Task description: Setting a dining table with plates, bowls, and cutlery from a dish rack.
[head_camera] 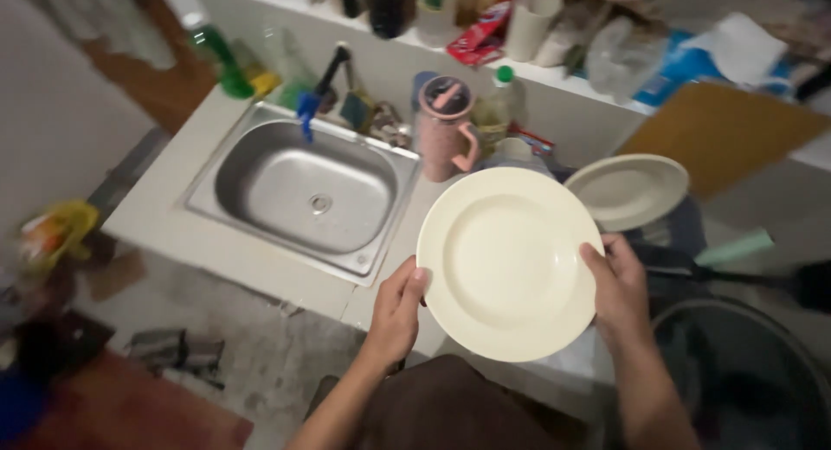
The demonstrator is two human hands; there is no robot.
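both hands gripped the round cream plastic plate (pixel 506 264): left hand (pixel 396 316) and right hand (pixel 619 290) on opposite rims, best kept level beside the steel sink (pixel 303 190).

The pale counter (pixel 260 264) carries a steel sink (pixel 303 190), a pink mug (pixel 443 130) and a green-capped bottle (pixel 500 99).

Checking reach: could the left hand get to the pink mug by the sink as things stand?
Probably not yet: the left hand grips the cream plate, as does the right hand. The pink mug stands beyond the plate's top rim, otherwise unobstructed.
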